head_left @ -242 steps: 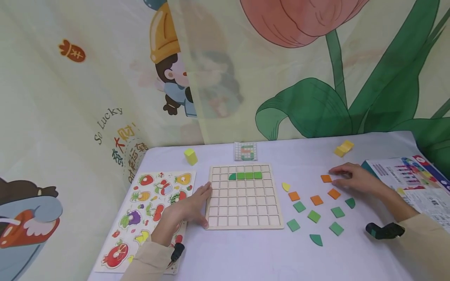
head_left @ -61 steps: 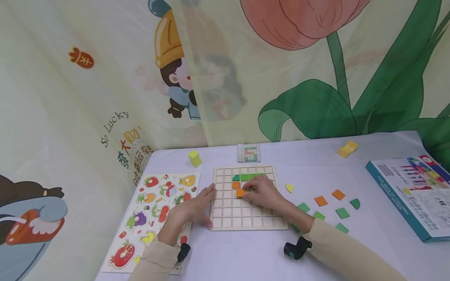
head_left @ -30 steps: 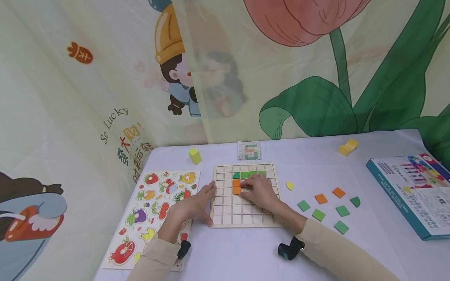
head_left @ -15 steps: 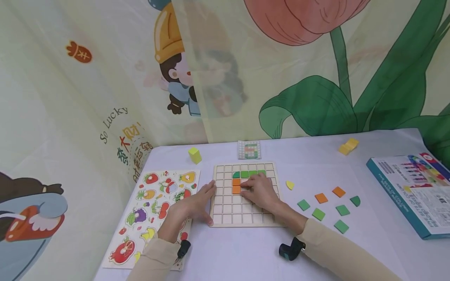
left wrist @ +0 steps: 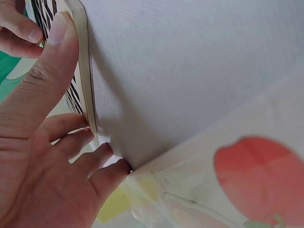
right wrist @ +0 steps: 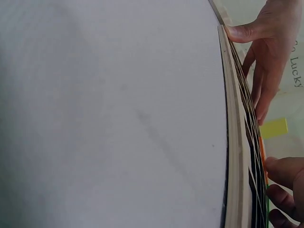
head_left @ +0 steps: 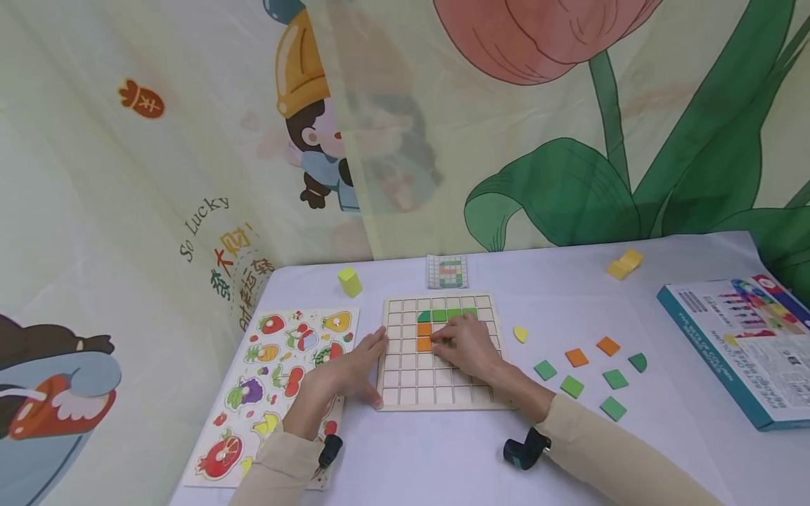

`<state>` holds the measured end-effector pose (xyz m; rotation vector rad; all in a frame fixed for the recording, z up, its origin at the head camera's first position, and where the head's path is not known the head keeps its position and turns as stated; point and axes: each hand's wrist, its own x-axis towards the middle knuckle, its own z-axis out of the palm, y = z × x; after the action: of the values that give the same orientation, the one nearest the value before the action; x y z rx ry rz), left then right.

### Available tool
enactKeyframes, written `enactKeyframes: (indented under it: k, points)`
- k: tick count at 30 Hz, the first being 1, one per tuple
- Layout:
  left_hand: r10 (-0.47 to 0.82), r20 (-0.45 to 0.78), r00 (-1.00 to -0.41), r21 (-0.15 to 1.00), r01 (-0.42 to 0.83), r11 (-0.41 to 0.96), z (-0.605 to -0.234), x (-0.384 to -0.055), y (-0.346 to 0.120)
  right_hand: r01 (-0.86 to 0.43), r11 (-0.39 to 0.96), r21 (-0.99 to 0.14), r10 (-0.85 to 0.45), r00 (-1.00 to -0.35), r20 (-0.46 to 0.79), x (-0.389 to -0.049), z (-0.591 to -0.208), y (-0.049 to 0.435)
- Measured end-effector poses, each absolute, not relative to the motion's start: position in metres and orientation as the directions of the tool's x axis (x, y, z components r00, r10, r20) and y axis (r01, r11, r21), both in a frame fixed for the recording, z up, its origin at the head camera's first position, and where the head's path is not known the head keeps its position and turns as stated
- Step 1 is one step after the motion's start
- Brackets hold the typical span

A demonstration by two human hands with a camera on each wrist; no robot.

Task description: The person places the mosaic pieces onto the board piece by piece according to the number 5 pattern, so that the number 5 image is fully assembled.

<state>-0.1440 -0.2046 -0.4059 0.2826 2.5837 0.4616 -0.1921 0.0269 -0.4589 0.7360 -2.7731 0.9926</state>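
Observation:
In the head view, the wooden grid board (head_left: 405, 379) lies mid-table. A green quarter-round tile (head_left: 424, 317) and a row of green square tiles (head_left: 439, 315) lie near its top. Below the quarter-round, one orange tile (head_left: 424, 329) sits above a second orange tile (head_left: 424, 344). My right hand (head_left: 471, 346) reaches over the board with bent fingers, pinching at the right edge of the lower orange tile. It covers the cells beneath. My left hand (head_left: 344, 369) rests along the board's left edge, fingers spread, with the thumb near the lower left corner. The left wrist view shows its thumb (left wrist: 52, 61) against that edge.
Right of the board lie loose orange tiles (head_left: 576, 358), green tiles (head_left: 572, 386) and a yellow piece (head_left: 520, 334). A pattern card (head_left: 447, 271) and yellow blocks (head_left: 349, 282) stand behind. A fruit puzzle board (head_left: 240, 422) lies left, a boxed set (head_left: 734, 351) right.
Since the earliest frame, the right hand has moved from the loose tiles to the board, where two orange tiles now sit. Over the last second both hands hold nearly still.

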Motion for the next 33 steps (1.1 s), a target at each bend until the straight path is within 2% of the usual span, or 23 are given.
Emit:
enactKeyframes:
  k: [5,10,16,20,26,33]
  points:
    - [0.285,-0.435,-0.854,0.376,0.116,0.919,-0.406,-0.144,-0.203,-0.475,0.652,-0.592,-0.438,-0.872,0.217,-0.197,-0.456,0.053]
    - [0.281,-0.439,-0.854,0.372,0.112,0.922,-0.405,-0.142,-0.202,-0.422,0.646,-0.636,-0.468,-0.877,0.107,-0.203,-0.445,0.110]
    - [0.273,-0.441,-0.855,0.368,0.106,0.924,-0.402,-0.142,-0.202,-0.286,0.729,-0.622,-0.396,-0.917,-0.042,-0.204,-0.441,0.192]
    - [0.273,-0.442,-0.854,0.371,0.103,0.923,-0.402,-0.141,-0.202,-0.249,0.759,-0.602,-0.373,-0.924,-0.087,-0.198,-0.445,0.231]
    - [0.272,-0.439,-0.856,0.370,0.104,0.923,-0.403,-0.142,-0.201,-0.284,0.771,-0.571,-0.400,-0.912,-0.087,-0.191,-0.451,0.256]
    - [0.278,-0.431,-0.858,0.375,0.110,0.920,-0.405,-0.143,-0.203,-0.311,0.772,-0.555,-0.415,-0.907,-0.069,-0.190,-0.454,0.256]
